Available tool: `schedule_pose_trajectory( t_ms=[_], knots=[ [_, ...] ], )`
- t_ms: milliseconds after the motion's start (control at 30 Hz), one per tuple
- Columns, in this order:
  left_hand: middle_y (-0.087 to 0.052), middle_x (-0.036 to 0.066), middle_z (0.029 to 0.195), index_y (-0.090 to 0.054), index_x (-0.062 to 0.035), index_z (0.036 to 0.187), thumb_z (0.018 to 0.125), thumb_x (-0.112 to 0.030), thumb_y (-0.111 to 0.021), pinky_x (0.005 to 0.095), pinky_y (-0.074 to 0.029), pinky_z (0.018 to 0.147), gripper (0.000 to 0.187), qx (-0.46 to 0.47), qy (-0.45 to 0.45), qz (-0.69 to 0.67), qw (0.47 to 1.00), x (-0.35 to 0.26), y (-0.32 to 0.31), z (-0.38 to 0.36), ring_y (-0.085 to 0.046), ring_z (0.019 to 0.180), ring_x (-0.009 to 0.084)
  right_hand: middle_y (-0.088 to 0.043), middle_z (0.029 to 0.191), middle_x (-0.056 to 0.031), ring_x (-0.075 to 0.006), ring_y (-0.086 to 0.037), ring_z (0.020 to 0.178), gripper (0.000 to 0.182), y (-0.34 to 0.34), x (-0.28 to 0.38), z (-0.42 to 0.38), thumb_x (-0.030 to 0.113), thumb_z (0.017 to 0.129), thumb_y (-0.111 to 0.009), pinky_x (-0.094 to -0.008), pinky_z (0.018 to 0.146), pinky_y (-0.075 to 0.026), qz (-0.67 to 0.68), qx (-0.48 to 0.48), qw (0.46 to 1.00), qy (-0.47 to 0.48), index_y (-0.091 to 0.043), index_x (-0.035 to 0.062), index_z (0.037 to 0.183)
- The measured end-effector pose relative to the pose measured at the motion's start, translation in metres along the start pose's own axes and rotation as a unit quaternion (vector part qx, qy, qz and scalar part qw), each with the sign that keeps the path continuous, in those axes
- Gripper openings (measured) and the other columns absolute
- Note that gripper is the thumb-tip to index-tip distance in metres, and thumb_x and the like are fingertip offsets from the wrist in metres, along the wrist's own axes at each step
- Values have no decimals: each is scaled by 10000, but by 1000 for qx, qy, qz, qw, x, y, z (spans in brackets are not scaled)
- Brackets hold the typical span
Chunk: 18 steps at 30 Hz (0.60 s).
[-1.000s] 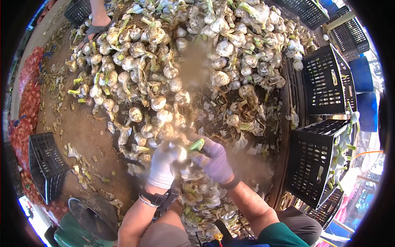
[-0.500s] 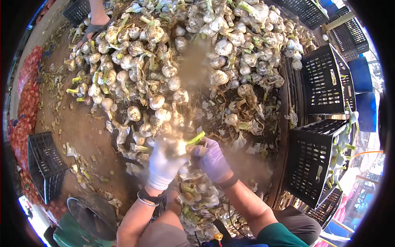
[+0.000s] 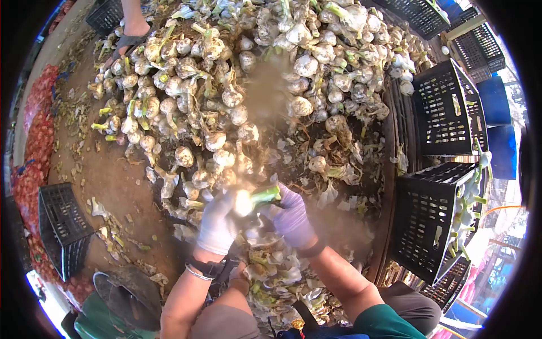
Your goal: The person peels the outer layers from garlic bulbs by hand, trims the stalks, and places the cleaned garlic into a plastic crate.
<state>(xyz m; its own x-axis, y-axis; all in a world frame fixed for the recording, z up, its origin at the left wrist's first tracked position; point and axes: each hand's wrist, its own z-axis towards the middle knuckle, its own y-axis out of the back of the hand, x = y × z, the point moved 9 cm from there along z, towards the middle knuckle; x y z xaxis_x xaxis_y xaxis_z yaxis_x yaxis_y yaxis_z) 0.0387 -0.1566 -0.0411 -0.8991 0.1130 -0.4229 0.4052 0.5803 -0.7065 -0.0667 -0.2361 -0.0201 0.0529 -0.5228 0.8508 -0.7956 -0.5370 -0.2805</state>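
In the head view, a garlic bulb [image 3: 244, 203] with a short, thick green stem sits between my two hands, its white side facing up. My left hand [image 3: 217, 227], in a white glove, is closed around the bulb from the left. On the right, my right hand [image 3: 291, 217] in a purple glove has its fingers closed at the stem; the fingertips are partly hidden. Just beyond the hands spreads a large heap of unpeeled garlic [image 3: 192, 101] with roots and stems. Loose garlic skins [image 3: 276, 265] lie below my hands, between my legs.
Black plastic crates [image 3: 426, 220] stand along the right, one holding cut stems. A dark bucket [image 3: 127, 296] and another crate [image 3: 65, 226] are at the lower left. Red net sacks [image 3: 36, 130] line the left side. Another person's foot [image 3: 135, 28] is at the top left.
The garlic between my hands now shows a whiter, smoother surface and a thicker-looking green stem. My left hand has turned slightly; my right hand has shifted a little towards the stem.
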Motion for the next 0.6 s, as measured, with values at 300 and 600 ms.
schedule_pose_trajectory(
  t_ms=[300,600],
  knots=[
    [-654,104,996,-649,-49,1076,710,-215,-783,270,-534,693,424,2,-317,656,685,-21,-24,-38,-657,783,185,-683,944,-70,-68,-614,800,429,-5,-17,-15,-57,787,-644,-191,689,-492,90,84,984,-129,-569,-42,1209],
    [-662,86,836,-610,90,1051,666,-547,-756,210,-511,526,758,-103,-77,203,971,19,41,-21,-633,634,133,-687,1034,-71,-108,-607,943,353,-25,8,-18,13,818,-677,-273,845,-490,-35,211,977,-17,-623,16,1167]
  ],
)
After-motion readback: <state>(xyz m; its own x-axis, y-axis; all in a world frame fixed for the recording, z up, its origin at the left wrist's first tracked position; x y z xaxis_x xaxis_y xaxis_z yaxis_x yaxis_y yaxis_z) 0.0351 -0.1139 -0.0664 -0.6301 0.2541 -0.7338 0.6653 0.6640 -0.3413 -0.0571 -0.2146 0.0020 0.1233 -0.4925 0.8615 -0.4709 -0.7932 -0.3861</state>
